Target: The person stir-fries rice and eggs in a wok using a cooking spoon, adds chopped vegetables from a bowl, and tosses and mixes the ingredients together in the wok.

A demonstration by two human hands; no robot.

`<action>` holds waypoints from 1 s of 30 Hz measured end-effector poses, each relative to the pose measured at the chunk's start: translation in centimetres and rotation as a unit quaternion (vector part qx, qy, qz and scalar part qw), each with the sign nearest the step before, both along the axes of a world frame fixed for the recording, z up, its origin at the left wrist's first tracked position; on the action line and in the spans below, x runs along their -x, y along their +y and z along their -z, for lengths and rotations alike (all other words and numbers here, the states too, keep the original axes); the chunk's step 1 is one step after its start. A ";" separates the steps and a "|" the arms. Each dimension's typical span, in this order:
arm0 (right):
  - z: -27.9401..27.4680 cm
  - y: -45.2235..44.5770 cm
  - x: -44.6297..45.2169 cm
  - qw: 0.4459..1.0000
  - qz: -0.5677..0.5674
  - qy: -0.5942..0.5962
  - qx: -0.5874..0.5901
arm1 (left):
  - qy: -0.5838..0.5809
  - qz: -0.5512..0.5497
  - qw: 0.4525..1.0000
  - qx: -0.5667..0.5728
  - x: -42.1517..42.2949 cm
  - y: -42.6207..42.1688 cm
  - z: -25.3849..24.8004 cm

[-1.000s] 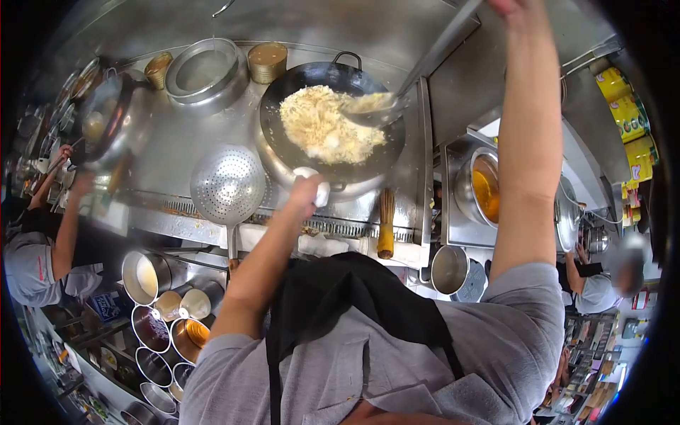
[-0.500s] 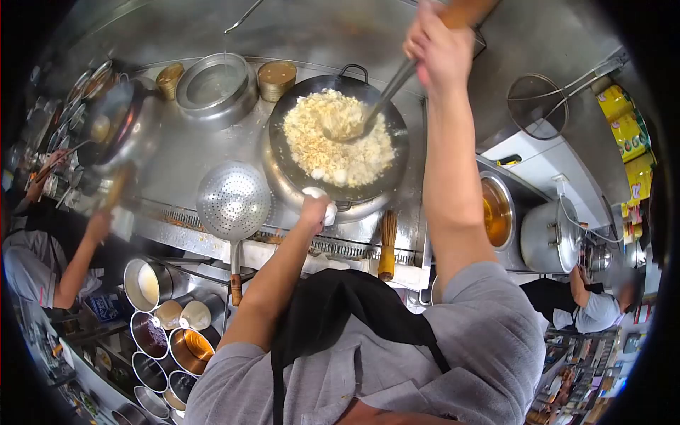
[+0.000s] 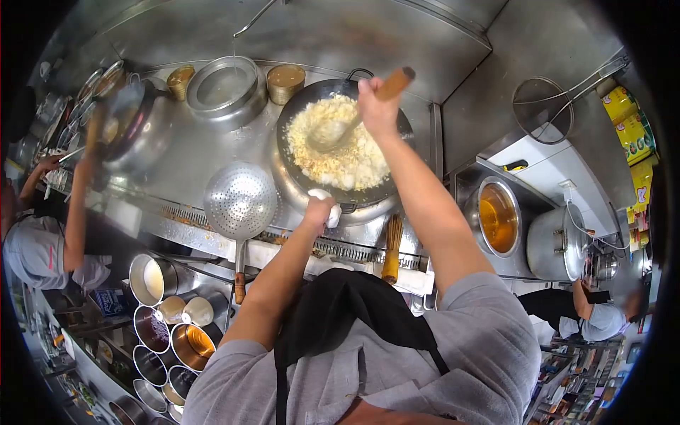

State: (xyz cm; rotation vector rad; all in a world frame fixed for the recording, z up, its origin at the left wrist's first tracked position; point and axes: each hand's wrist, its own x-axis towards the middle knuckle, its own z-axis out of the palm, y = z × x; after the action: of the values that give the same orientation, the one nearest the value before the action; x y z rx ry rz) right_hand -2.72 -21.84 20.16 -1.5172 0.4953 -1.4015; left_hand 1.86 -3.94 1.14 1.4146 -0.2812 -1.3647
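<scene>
My right hand [image 3: 379,110] is wrapped round the wooden handle of a ladle [image 3: 394,83], its bowl down in the food. Under it, a black wok [image 3: 397,185] holds a loose pile of fried rice [image 3: 338,152], pale yellow and white, that looks mixed with egg. My left hand [image 3: 319,212] is closed on a folded white cloth [image 3: 327,201] at the wok's near rim, where the near handle partly shows. A bamboo brush [image 3: 392,251] stands on the ledge right of that hand.
Left of the wok lies a perforated skimmer [image 3: 241,200]. Behind are a metal pot [image 3: 222,88] and a tin [image 3: 285,83]. A bowl of amber liquid [image 3: 498,216] sits at right, several containers [image 3: 151,280] at lower left. One co-worker [image 3: 42,244] stands at left, another [image 3: 602,312] at right.
My right hand and the ladle have come lower and to the left, and the ladle's bowl has shifted left through the rice. My left hand stays at the rim.
</scene>
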 end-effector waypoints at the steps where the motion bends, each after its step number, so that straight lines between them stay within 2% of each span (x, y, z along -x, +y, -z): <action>1: -2.5 -0.6 -0.3 0.997 -0.051 0.017 -0.057 | 0.023 -0.025 0.999 0.026 0.2 -0.1 0.1; 2: -5.1 -1.3 -0.8 0.997 -0.057 0.015 -0.052 | 0.021 -0.030 0.999 0.031 0.0 -0.5 0.1; 4: -10.2 -0.8 -0.3 0.993 -0.051 0.102 -0.034 | 0.003 -0.014 1.000 0.015 0.2 0.1 -0.3; 5: -12.6 1.1 0.5 0.994 -0.081 0.072 -0.027 | 0.003 -0.017 1.000 0.021 -0.1 -0.6 -0.9; 6: -12.0 1.9 0.9 0.993 -0.084 0.074 -0.026 | 0.003 -0.010 1.000 0.015 -0.3 -0.7 -1.3; 8: -8.7 2.8 1.7 0.991 -0.110 -0.057 0.053 | 0.005 0.009 1.000 -0.006 -0.2 0.1 -1.3; 9: -4.8 2.3 1.0 0.994 -0.080 -0.061 0.034 | 0.003 0.014 1.000 -0.009 -0.2 0.2 -1.3; 10: -0.8 0.9 0.3 0.997 -0.079 -0.006 -0.015 | 0.002 0.015 1.000 -0.008 0.0 0.6 -1.8; 12: -4.0 -0.3 0.5 0.992 -0.053 0.090 -0.074 | -0.012 -0.006 1.000 -0.005 0.0 0.8 -3.5; 13: -6.7 0.6 0.5 0.994 -0.043 0.082 -0.060 | -0.041 0.020 0.999 -0.004 -0.3 0.7 -3.0; 15: -10.4 2.2 1.9 0.997 -0.042 0.058 -0.007 | -0.026 -0.001 1.000 0.005 0.0 0.6 -2.9; 16: -9.5 1.8 1.9 0.997 -0.042 0.059 -0.008 | -0.012 -0.021 1.000 0.012 0.1 0.7 -2.8; 18: -4.5 0.6 2.3 0.985 -0.089 -0.147 -0.012 | -0.007 0.004 1.000 0.001 -0.3 0.1 -1.1; 19: -1.1 -0.4 1.3 0.994 -0.016 -0.104 -0.029 | -0.004 0.026 1.000 -0.005 -0.4 -0.1 0.0; 20: 0.6 -2.1 0.9 0.994 -0.002 -0.074 -0.082 | -0.006 0.024 1.000 -0.002 -0.4 -0.1 0.9; 22: -5.3 -0.8 0.3 0.993 -0.026 0.000 -0.111 | -0.098 0.057 0.991 0.066 -0.5 0.2 2.3; 23: -7.5 0.2 0.5 0.996 -0.033 0.015 -0.076 | -0.127 0.070 0.986 0.085 -0.4 0.6 2.9; 24: -7.7 0.6 1.0 0.997 -0.031 0.015 -0.073 | -0.125 0.073 0.984 0.108 -0.5 0.3 3.0; 26: -7.6 1.9 1.9 0.990 -0.106 -0.088 0.017 | -0.121 0.070 0.981 0.131 -0.9 -0.1 1.7; 27: -5.1 1.7 1.7 0.983 -0.120 -0.141 -0.005 | -0.097 0.061 0.992 0.057 -0.9 0.2 -0.7; 28: -2.3 1.3 1.0 0.984 -0.087 -0.157 -0.008 | -0.074 0.053 0.996 -0.018 -0.8 0.6 -2.0; 30: -1.8 0.9 0.9 0.992 -0.025 -0.050 -0.112 | -0.039 0.044 0.998 -0.011 -1.1 0.1 0.2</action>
State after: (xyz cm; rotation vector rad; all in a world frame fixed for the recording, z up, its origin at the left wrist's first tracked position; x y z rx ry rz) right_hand -3.63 -20.91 21.94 -1.2658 0.5301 -1.3283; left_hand 2.95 -3.86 0.92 1.4910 -0.3849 -1.3891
